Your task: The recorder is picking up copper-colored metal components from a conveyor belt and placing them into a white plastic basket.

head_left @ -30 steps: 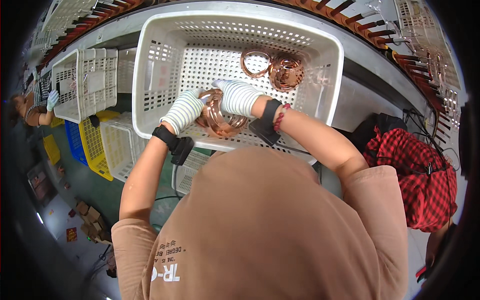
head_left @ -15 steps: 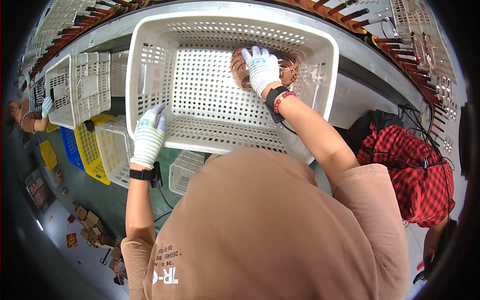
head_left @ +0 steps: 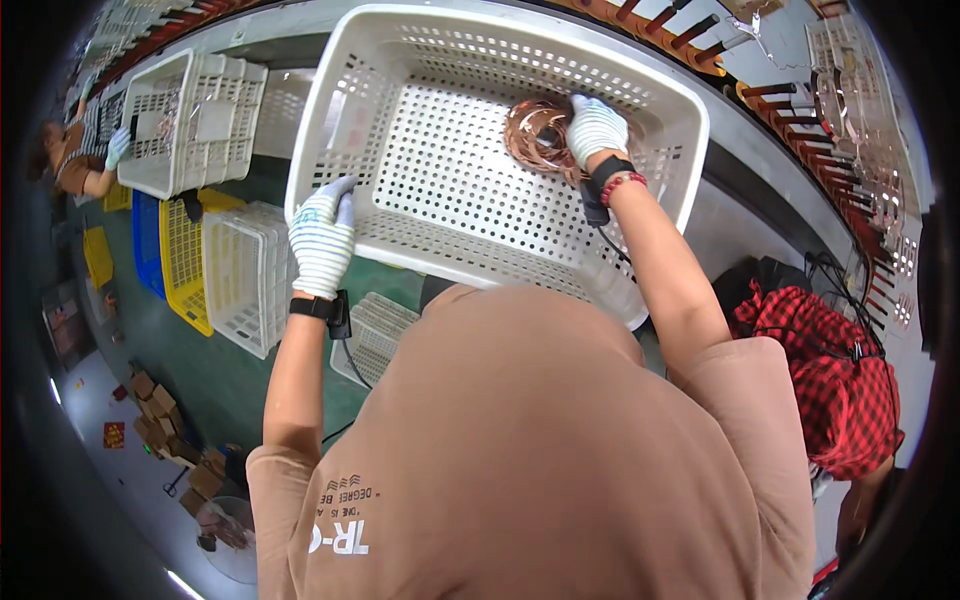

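Observation:
A large white perforated plastic basket (head_left: 470,225) lies before me, its open side facing up. Inside, toward the far right, rests a ring-shaped bundle of thin copper-coloured strips (head_left: 535,135). My right hand (head_left: 598,132), in a striped white knit glove, is closed at the right side of this bundle; its fingertips are partly hidden. My left hand (head_left: 322,235), gloved alike, is closed over the basket's near left rim, with the fingers reaching inside.
Behind the basket runs a metal ledge with a rack of dark-handled rods (head_left: 690,30). White (head_left: 190,125), yellow (head_left: 185,260) and blue baskets stand at left, where another person (head_left: 85,160) works. A person in red-black checks (head_left: 820,370) is at right.
My right hand has shifted right, from on top of the copper-coloured bundle to its right side, uncovering more of it. The basket and my left hand appear farther right in the view.

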Tool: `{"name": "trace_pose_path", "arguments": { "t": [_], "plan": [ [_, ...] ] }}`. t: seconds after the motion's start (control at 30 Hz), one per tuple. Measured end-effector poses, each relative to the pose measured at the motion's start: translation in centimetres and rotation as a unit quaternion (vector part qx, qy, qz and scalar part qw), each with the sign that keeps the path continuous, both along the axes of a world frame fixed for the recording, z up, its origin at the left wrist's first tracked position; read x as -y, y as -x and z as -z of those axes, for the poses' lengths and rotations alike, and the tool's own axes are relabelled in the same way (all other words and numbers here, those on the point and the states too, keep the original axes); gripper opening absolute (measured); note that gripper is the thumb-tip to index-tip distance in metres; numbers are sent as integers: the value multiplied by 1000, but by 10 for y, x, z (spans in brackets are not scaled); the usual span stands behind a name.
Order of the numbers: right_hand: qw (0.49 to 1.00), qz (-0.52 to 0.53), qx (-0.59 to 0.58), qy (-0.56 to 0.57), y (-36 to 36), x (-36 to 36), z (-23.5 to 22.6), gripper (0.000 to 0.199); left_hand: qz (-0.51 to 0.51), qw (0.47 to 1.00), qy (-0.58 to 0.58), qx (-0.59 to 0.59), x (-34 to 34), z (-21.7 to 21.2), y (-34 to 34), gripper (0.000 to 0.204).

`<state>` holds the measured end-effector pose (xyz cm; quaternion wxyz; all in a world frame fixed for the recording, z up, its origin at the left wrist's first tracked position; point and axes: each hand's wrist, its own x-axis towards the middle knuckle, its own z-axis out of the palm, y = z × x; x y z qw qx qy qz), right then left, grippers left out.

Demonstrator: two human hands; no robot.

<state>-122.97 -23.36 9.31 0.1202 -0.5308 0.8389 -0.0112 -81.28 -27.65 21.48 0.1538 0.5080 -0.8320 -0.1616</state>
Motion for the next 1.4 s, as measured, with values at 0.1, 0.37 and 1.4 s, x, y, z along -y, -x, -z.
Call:
{"name": "trace_pose_path", "arguments": {
  "t": [0.1,0.37,1.4],
  "plan": [
    [991,-61,-6,120,-16,-15,-17,33,-1,1000,20,6,-5,-1,-12,25],
    [921,-331,158,-132,-75,-17,34,26,-12,998,32,-48,-6,-5,-8,30],
    [751,52,657,-45,-57,1,-58,29,-49,991,23,124,-15,18,-23,22]
  ]
}}
